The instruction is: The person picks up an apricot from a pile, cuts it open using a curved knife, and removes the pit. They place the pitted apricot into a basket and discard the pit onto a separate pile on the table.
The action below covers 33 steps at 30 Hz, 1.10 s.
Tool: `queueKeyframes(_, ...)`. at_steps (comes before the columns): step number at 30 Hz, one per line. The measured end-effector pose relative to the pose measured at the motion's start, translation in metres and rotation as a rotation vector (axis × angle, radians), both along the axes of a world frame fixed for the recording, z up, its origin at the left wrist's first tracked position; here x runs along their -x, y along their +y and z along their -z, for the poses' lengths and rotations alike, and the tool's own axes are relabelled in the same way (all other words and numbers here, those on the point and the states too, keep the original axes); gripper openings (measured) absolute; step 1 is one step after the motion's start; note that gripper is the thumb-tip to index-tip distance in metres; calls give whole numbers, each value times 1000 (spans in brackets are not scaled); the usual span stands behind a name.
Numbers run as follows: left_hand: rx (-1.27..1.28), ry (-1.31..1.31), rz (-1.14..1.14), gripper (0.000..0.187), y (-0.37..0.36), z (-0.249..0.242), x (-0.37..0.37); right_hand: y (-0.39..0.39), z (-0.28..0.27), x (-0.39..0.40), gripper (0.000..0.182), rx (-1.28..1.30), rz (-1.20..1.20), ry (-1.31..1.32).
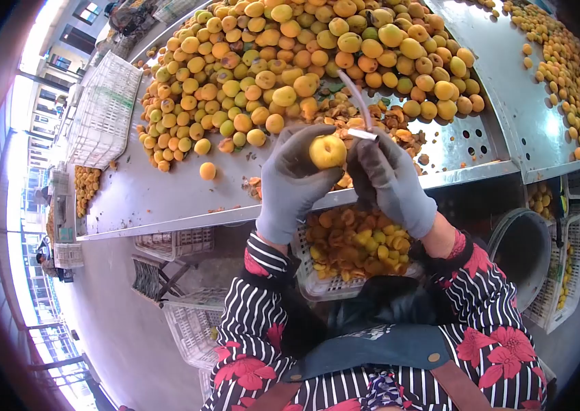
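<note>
My left hand, in a grey glove with a darker palm, is closed around a yellow apricot above the table's near edge. Close beside it, my right hand, gloved alike, grips a small tool with a short whitish end and a thin, curved pinkish strip rising from it. I cannot make out the tool's exact kind. Behind the hands lies a heap of whole apricots on the metal table. Brown-orange fruit scraps lie just beyond my right hand.
Below the table edge, a white crate holds split apricot pieces. A grey bucket stands at right beside another white crate. A folding stool is at left. A tall white basket sits on the table's left end.
</note>
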<state>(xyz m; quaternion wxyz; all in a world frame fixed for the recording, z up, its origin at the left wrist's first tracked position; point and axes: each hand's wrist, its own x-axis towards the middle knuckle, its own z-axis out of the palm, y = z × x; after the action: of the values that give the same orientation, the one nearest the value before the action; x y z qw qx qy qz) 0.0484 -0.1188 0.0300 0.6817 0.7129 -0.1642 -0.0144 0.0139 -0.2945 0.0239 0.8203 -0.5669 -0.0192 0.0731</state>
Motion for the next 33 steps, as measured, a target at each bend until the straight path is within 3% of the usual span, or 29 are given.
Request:
queueKeyframes(1,3,2,5,48,-2,-1,4,0,-4,2,34,10,-29,-6)
queueKeyframes(3,366,123,155,58,-8,1,10,2,-3,5,35,22,-57,-10)
queueKeyframes(4,269,-7,129,69,-13,8,13,4,0,6,36,21,-35,-26)
queueKeyframes(7,112,-52,55,71,-13,14,15,8,4,4,38,64,-12,-60)
queueKeyframes(9,212,31,87,76,-14,20,12,10,6,3,39,107,-16,-76)
queueKeyframes(12,317,190,56,72,-9,19,13,14,11,2,37,171,31,-98)
queueKeyframes(15,408,311,86,59,-4,22,9,13,14,1,36,97,-26,39)
queueKeyframes(17,428,322,65,55,-4,24,10,17,18,0,41,152,-17,-100)
queueKeyframes(20,452,319,48,48,-3,27,10,19,15,-1,40,331,-36,-130)
queueKeyframes(25,451,285,47,46,-1,31,9,21,12,-2,41,420,-52,-143)
queueKeyframes(28,413,225,34,51,-2,34,9,25,14,-1,39,545,7,-191)
queueKeyframes(30,225,104,-25,45,-2,36,8,29,19,-1,38,598,53,-222)
queueKeyframes(33,338,214,17,42,-1,46,9,34,28,-1,32,653,86,-292)
